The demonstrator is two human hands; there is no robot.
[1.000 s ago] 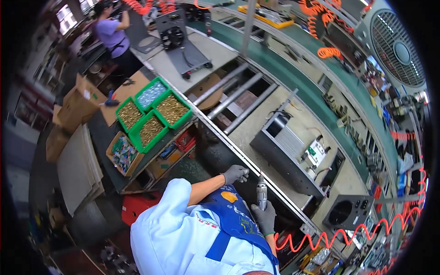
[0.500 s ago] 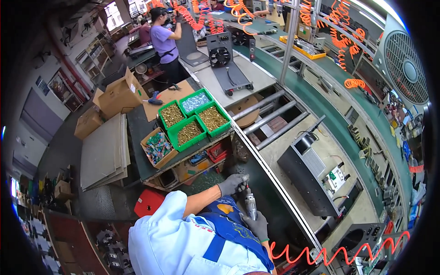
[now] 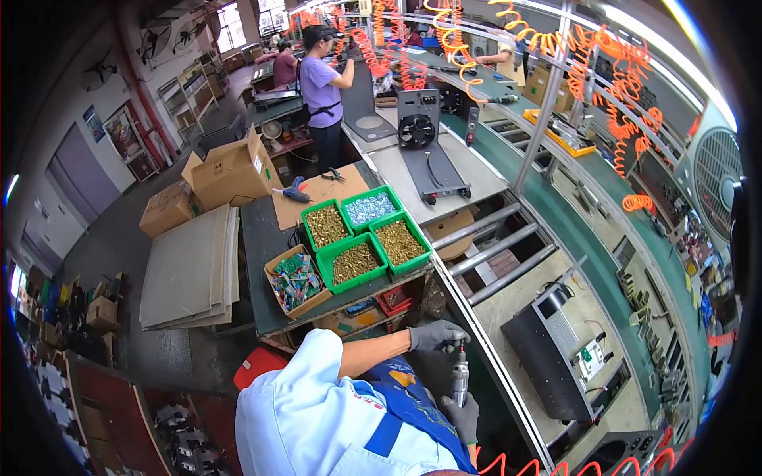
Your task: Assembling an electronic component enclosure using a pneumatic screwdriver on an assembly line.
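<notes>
1. Silver-grey cylindrical power driver (image 3: 459, 377) is in front of the person's blue printed apron (image 3: 425, 411), on the person's side of the long pale metal conveyor edge (image 3: 496, 373); its narrow tip points away from the body.
2. Right hand (image 3: 462, 416), in a grey glove, is wrapped round the driver's near end; grip narrow, holding the tool.
3. Left hand (image 3: 439, 336), likewise grey-gloved, is at the driver's tip; fingers bent and drawn together; cannot tell whether they pinch a small part or touch the tip.
4. Black box-shaped metal housing (image 3: 548, 373) lies on the conveyor to the right, apart from both hands; a small green circuit board (image 3: 590, 358) shows at its far side; silver metal rollers (image 3: 508, 274) lie beyond.
5. Four green plastic trays (image 3: 361, 281) stand grouped on a dark green-topped table (image 3: 258, 238) ahead and left; three hold gold-coloured small pieces, one silvery pieces; an open brown cardboard box (image 3: 311, 306) of small mixed-colour packets stands just beside them.
6. Orange-red coiled hose (image 3: 583, 466) runs along the lower right.
</notes>
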